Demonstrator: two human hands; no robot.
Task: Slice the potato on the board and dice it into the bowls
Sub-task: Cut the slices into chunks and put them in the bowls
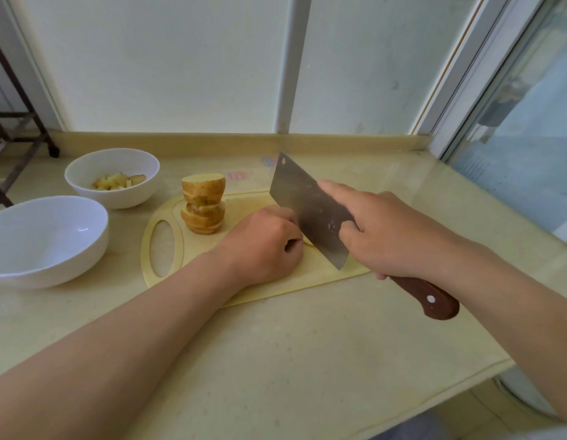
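Forearms: two, bare, reaching in from 7 and 4 o'clock, both cut off by the frame edge.
Table (275, 360): one, pale, carrying everything; its near edge is running off at 5 o'clock.
Left hand (263, 246): resting knuckles-up on the board's middle, its fingers (285, 217) curling under and pressing against the blade's flat side.
Left hand's hold: fingertips are hiding beneath the hand, so I cannot tell what they are pinching; only a thin pale sliver is peeking out beside the blade.
Right hand (399, 236): gripping the cleaver (307, 204), index finger lying straight along the blade, the other fingers wrapping round the brown handle.
Cleaver: one, its edge tilting down onto the board at 3 o'clock of the left hand.
Board (307, 281): one, pale, its oval handle hole pointing to 9 o'clock.
Potato stack (202, 206): one upright pile of skin-on slices standing on the board at 10 o'clock; the slices are too close-set to count.
Far bowl (112, 176): white, sitting at 10 o'clock off the board, holding potato dice (117, 181), too small to count.
Near bowl (47, 239): white, sitting at 9 o'clock, showing only its white inside, its left side cut off.
Rack (15, 128): dark, standing at 10 o'clock, mostly out of frame.
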